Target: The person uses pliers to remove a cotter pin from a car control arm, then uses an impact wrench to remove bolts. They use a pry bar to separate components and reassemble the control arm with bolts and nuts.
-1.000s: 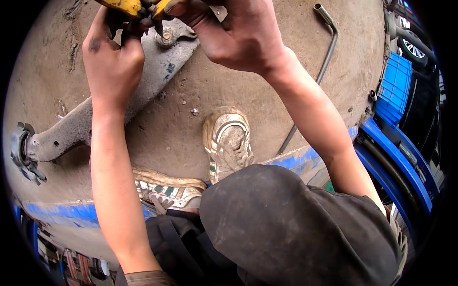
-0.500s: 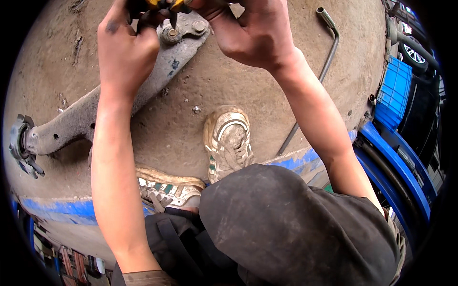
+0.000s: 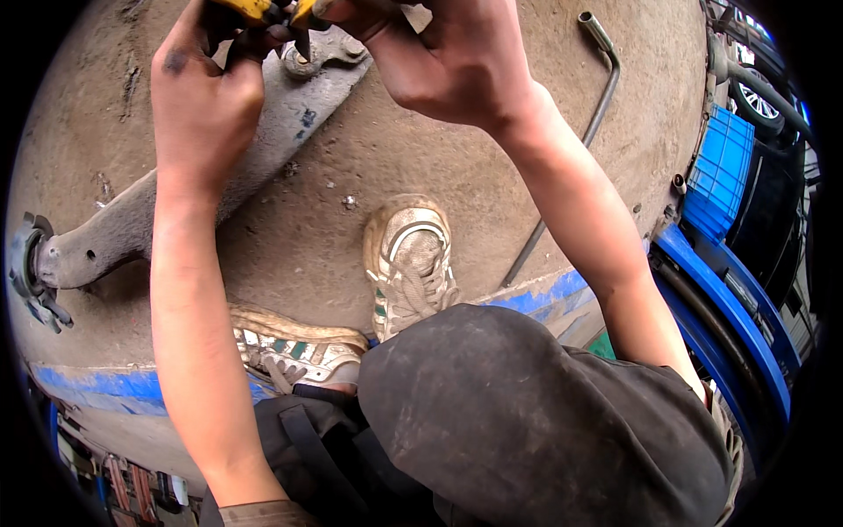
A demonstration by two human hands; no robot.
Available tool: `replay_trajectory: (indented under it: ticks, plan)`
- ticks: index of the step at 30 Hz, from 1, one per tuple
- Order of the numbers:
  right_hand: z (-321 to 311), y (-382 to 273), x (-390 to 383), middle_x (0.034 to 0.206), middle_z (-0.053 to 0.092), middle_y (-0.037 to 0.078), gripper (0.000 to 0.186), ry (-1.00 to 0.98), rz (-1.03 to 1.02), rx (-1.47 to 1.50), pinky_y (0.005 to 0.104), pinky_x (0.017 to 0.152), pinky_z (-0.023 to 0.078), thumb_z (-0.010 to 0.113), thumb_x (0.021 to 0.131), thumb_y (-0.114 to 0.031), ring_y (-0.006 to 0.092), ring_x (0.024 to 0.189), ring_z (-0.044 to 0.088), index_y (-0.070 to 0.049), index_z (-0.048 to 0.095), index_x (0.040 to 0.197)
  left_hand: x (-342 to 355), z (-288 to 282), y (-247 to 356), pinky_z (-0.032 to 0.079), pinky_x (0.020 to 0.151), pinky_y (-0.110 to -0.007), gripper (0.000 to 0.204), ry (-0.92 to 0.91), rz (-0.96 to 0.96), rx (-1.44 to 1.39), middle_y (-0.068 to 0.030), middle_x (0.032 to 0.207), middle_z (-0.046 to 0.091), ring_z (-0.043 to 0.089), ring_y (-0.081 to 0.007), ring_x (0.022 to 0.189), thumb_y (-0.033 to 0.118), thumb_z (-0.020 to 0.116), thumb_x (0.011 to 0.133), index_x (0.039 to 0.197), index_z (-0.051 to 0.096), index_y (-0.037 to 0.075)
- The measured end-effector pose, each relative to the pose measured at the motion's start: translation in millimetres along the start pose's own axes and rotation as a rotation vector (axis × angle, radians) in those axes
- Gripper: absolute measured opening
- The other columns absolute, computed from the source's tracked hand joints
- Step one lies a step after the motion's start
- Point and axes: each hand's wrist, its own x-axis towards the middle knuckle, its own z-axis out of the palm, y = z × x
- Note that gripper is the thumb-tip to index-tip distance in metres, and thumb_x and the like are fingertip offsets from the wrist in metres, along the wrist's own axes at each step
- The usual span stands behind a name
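At the top of the view my left hand (image 3: 206,105) is closed on a yellow-and-black tool (image 3: 250,10), partly cut off by the frame edge. My right hand (image 3: 443,66) is closed on the same tool or a second yellow piece (image 3: 303,12); I cannot tell which. The fingertips are close together, and a dark tip points down between them. Behind them a grey, dirty metal arm (image 3: 114,233) lies diagonally on the floor (image 3: 334,158), with a bolted plate (image 3: 307,57) near my fingers and a round fitting (image 3: 35,259) at its lower left end.
An L-shaped socket wrench (image 3: 601,97) lies to my right. My two shoes (image 3: 408,255) stand below my hands, beside a blue painted strip (image 3: 105,391). At the right are a blue plastic crate (image 3: 720,167), a vehicle wheel (image 3: 755,97) and blue metal rails (image 3: 729,307).
My hands, the yellow tool still in them, shifted right and back toward the left over the last second. The dark tip stays just over the bolted plate; the view has moved slightly.
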Motion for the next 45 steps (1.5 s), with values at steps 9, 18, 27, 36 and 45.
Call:
replay_trajectory:
  ticks: [9, 18, 27, 36, 45]
  plan:
    - [-4, 5, 7, 0.09, 0.07, 0.013, 0.034, 0.044, 0.012, 0.185, 0.0328, 0.071, 0.057, 0.065, 0.09, 0.002, 0.0233, 0.082, 0.074, -0.002, 0.042, 0.115, 20, -12, 11, 0.051, 0.098, -0.031, 0.041, -0.109, -0.027, 0.05, -0.0096, 0.113, 0.068, 0.065, -0.0169, 0.108, -0.015, 0.047, 0.084, 0.122, 0.059, -0.004]
    - [-104, 11, -14, 0.093, 0.066, 0.012, 0.023, 0.501, 0.164, 0.179, 0.0318, 0.077, 0.053, 0.06, 0.1, -0.015, 0.017, 0.083, 0.065, -0.002, 0.047, 0.115, 89, 5, 97, 0.053, 0.095, -0.031, 0.033, -0.337, 0.317, 0.252, -0.0102, 0.111, 0.071, 0.068, -0.018, 0.105, -0.007, 0.06, 0.09, 0.122, 0.062, 0.0]
    - [-166, -1, -53, 0.102, 0.072, 0.018, 0.036, -0.235, 0.91, -0.796, 0.0425, 0.086, 0.054, 0.063, 0.096, -0.035, 0.0331, 0.097, 0.07, -0.006, 0.061, 0.116, 47, -142, 186, 0.046, 0.077, -0.042, 0.017, -0.711, 0.279, 1.062, -0.0127, 0.082, 0.064, 0.058, -0.0306, 0.084, 0.006, 0.072, 0.083, 0.097, 0.062, 0.005]
    - [-46, -31, -6, 0.135, 0.054, 0.012, 0.061, -0.462, 0.23, -0.579, 0.0418, 0.101, 0.048, 0.07, 0.089, -0.022, 0.0338, 0.124, 0.055, -0.014, 0.042, 0.143, -121, -224, 149, 0.047, 0.079, -0.044, 0.028, -0.464, -0.256, 1.178, -0.015, 0.086, 0.065, 0.058, -0.0334, 0.084, 0.02, 0.074, 0.085, 0.106, 0.061, 0.007]
    - [-27, 21, -4, 0.138, 0.05, 0.012, 0.051, -0.349, 0.249, -0.51, 0.0426, 0.105, 0.046, 0.072, 0.088, -0.026, 0.034, 0.124, 0.054, -0.017, 0.055, 0.135, -228, -132, 31, 0.042, 0.106, -0.041, 0.086, 0.233, -0.671, -0.182, -0.0224, 0.139, 0.048, 0.052, -0.0299, 0.125, 0.023, 0.083, 0.081, 0.148, 0.033, 0.003]
